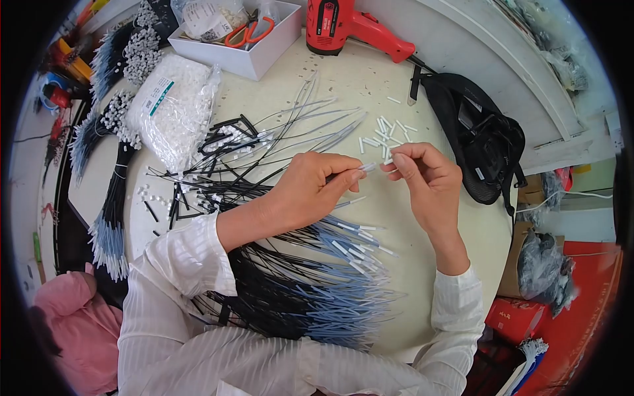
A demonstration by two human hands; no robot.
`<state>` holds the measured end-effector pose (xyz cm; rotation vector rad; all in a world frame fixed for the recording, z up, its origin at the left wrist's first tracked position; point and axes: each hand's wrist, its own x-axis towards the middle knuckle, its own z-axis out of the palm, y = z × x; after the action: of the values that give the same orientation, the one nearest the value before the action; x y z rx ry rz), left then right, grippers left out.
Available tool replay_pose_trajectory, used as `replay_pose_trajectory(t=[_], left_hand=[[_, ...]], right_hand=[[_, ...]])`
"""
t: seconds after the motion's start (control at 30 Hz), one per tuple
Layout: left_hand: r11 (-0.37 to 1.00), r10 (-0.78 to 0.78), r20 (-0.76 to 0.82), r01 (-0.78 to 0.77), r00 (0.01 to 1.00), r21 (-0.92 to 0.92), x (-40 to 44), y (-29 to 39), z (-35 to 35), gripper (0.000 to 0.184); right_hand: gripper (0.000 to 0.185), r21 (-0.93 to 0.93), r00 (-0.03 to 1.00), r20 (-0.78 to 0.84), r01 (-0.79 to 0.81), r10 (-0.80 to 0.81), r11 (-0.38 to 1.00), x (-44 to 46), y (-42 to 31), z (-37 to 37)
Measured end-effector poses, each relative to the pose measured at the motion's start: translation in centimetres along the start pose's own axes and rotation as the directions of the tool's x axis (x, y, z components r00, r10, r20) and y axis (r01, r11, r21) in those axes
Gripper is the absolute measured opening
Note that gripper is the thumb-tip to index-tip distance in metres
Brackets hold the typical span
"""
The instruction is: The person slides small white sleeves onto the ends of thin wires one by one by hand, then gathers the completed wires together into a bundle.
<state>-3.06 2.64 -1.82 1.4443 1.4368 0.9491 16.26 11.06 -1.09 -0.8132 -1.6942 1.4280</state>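
Note:
My left hand (pixel 309 188) pinches a thin wire by its pale end (pixel 367 167), which points toward my other hand. Between the thumb and forefinger of my right hand (pixel 428 177) is a small white sleeve (pixel 387 162). A narrow gap seems to separate the wire's tip from the sleeve. Just beyond my fingers lies a scatter of similar white sleeves (pixel 385 129). Under my left forearm spreads a large bundle of black wires (pixel 264 284) with grey-blue ends (pixel 343 310), several of them tipped in white.
A red heat gun (pixel 363 30) and a white box (pixel 264 49) with orange-handled scissors (pixel 249 33) stand at the back. At left are a bag of white connectors (pixel 173 109) and tied wire bundles (pixel 112 211). A black bag (pixel 472 138) lies right. A person in pink (pixel 79 330) sits lower left.

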Motion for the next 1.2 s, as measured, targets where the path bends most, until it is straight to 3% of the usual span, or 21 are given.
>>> replay_pose_trajectory(t=[0.2,0.5,0.6,0.7,0.8,0.9,1.2], left_hand=[[0.999,0.015,0.027,-0.014,1.0,-0.032,-0.2,0.4,-0.1,0.02],[0.986,0.166,-0.02,-0.167,0.986,-0.027,-0.4,0.1,0.5,0.014],[0.944,0.329,-0.209,-0.319,0.921,0.083,-0.1,0.1,1.1,0.012],[0.986,0.161,-0.066,-0.157,0.985,0.062,-0.5,0.3,0.0,0.011],[0.976,0.215,-0.074,-0.211,0.974,0.052,-0.6,0.3,0.2,0.012],[0.986,0.164,-0.068,-0.165,0.984,-0.012,-0.7,0.4,0.3,0.013],[0.985,0.173,-0.022,-0.172,0.985,0.032,-1.0,0.4,0.5,0.014]], right_hand=[[0.011,0.044,1.0,0.024,-0.004,0.003,0.999,-0.6,-0.4,0.8],[0.01,0.005,0.995,0.09,-0.05,0.05,0.999,-1.0,-0.4,0.6],[0.009,0.023,1.0,0.018,0.025,-0.026,0.999,-0.9,-0.9,0.2],[0.008,0.108,0.993,-0.045,-0.106,0.111,0.989,-0.7,-1.3,0.3],[0.006,0.139,0.98,0.043,-0.198,0.194,0.97,-0.6,-0.6,-0.3],[0.004,0.225,0.984,0.103,-0.168,0.149,0.96,-0.7,-0.3,0.0],[0.002,0.116,0.972,0.183,-0.168,0.145,0.979,-1.1,0.3,0.7]])
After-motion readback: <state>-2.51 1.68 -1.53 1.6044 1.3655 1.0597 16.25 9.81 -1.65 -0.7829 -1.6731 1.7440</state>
